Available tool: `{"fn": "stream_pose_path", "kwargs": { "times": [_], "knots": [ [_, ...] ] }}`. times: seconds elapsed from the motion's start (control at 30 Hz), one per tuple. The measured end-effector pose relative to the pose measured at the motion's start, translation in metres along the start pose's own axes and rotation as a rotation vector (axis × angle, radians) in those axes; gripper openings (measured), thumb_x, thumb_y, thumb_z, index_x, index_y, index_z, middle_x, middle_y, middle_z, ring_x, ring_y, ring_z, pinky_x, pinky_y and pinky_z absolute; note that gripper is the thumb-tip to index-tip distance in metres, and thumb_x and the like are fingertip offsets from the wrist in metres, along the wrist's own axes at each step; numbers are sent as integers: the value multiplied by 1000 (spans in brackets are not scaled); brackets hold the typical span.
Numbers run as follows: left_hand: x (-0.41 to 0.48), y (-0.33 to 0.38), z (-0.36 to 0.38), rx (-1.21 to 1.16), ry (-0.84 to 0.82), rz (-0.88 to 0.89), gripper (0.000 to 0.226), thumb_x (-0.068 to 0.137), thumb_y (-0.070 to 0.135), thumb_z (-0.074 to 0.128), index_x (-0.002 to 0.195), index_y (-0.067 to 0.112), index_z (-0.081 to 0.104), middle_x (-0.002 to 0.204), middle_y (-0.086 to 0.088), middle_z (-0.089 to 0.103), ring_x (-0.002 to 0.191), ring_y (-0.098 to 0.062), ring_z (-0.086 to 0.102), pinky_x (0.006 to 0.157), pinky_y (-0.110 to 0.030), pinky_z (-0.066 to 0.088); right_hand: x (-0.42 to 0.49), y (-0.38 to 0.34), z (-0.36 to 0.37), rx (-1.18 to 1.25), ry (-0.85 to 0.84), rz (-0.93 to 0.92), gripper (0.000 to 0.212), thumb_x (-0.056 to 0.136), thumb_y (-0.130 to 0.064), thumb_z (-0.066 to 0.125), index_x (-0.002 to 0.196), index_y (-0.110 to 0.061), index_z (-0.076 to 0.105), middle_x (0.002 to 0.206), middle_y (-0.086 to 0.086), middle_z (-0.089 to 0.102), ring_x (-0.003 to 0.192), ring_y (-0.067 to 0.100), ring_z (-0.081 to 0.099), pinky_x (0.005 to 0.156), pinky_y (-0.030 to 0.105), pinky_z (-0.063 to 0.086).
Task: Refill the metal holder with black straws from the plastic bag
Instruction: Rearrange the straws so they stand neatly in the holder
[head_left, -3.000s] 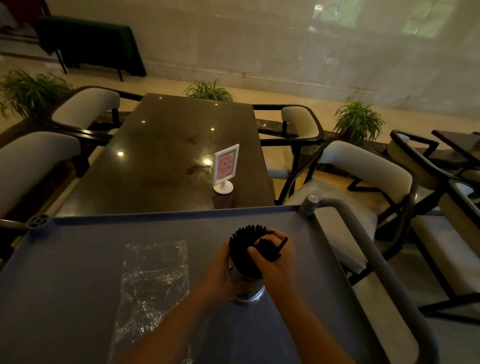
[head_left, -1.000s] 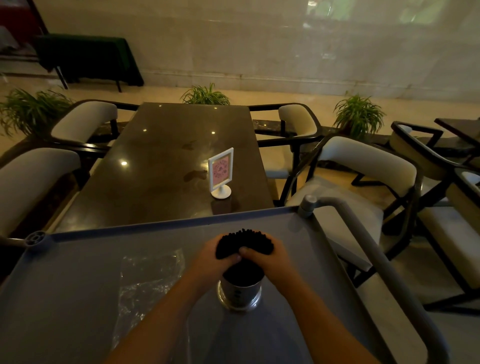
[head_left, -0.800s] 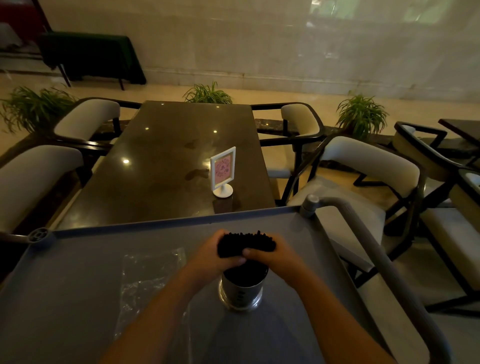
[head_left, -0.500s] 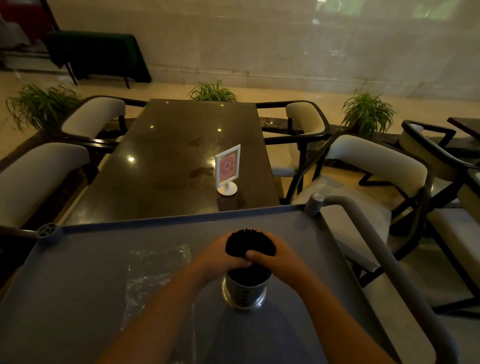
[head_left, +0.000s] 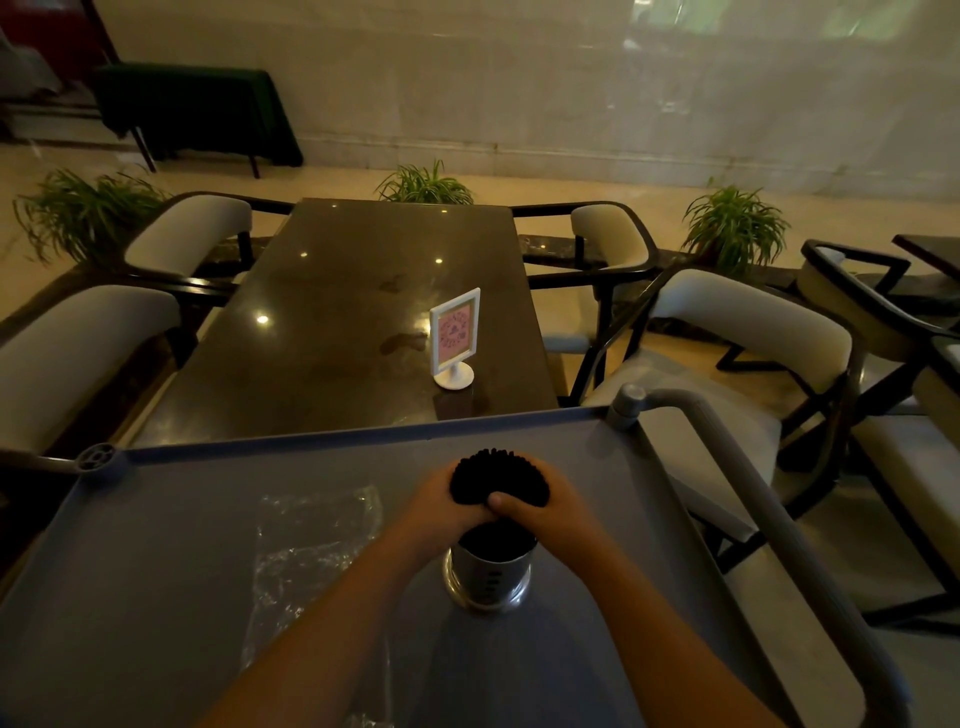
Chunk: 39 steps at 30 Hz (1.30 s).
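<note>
Black straws (head_left: 498, 478) stand packed in a tight round bundle, their lower ends down inside the metal holder (head_left: 488, 577) and their tips fanning out above the person's knuckles. The holder is a shiny cylinder with small slots in its wall and a flared foot. It stands upright on the grey cart top (head_left: 156, 571), a little toward five o'clock of the top's middle.

The left hand (head_left: 441, 504) wraps the bundle from the nine o'clock side with its fingers curled round the straws. The right hand (head_left: 540, 512) closes on it from three o'clock, its thumb laid across the near face of the bundle and meeting the left hand there. Both hands grip just above the holder's rim.

At nine o'clock from the holder, well apart from it, the clear plastic bag (head_left: 311, 540) lies flat and crinkled on the cart top. Whether any straws are in it cannot be told. The cart's grey tubular handle (head_left: 727, 467) runs along the three o'clock edge.

Past the cart at twelve o'clock is a dark glossy table (head_left: 353, 322). A small white stand with a pink card (head_left: 455, 338) is upright near its close right corner. Pale cushioned chairs flank the table, one at ten o'clock (head_left: 78, 353) and one at two o'clock (head_left: 743, 317). Potted green plants (head_left: 423, 184) sit on the floor beyond.
</note>
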<state>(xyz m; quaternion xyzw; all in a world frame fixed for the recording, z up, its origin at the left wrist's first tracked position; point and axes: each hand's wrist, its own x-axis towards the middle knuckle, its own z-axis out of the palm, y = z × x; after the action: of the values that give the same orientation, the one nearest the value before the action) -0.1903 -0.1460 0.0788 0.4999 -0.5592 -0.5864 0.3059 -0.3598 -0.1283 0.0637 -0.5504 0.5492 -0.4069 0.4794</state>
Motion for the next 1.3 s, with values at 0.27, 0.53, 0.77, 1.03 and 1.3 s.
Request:
{"fn": "stream_pose_path", "kwargs": {
  "times": [0.27,0.53,0.77,1.03,1.3],
  "knots": [
    [-12,-10,-1,-117,-12,-14,58,76,3,82,114,36,54,112,14,64,99,3,59,67,-10,51,-14,13,-3,-93,156,-73,28,84,-20,73,105,-37,63,102,-11,71,98,2,67,80,20,55],
    [-8,-19,6,-114,17,-8,54,76,-8,78,106,32,57,105,11,65,100,-6,63,67,-10,54,-9,13,-1,-232,182,-65,17,85,-24,71,94,-34,61,91,-8,68,88,-1,65,72,17,53],
    [-4,-32,9,-66,55,-6,54,76,-8,78,125,6,60,115,-6,69,112,-22,64,75,-15,54,-2,13,5,-323,205,-48,21,85,-22,66,75,-34,52,71,-6,59,67,7,60,60,20,44],
    [-3,-28,12,-81,70,1,57,76,-6,80,127,8,59,110,1,65,101,-13,63,65,-6,53,-1,-7,4,-345,275,-141,13,93,-25,57,82,-31,58,77,-6,61,75,5,60,67,21,45],
    [-7,-21,9,-155,52,34,49,74,-3,82,117,14,64,106,5,70,100,-12,66,74,-11,54,-6,-63,-11,-54,339,-189,17,98,-22,51,94,-13,65,85,1,73,82,5,69,76,16,53]
  ]
}}
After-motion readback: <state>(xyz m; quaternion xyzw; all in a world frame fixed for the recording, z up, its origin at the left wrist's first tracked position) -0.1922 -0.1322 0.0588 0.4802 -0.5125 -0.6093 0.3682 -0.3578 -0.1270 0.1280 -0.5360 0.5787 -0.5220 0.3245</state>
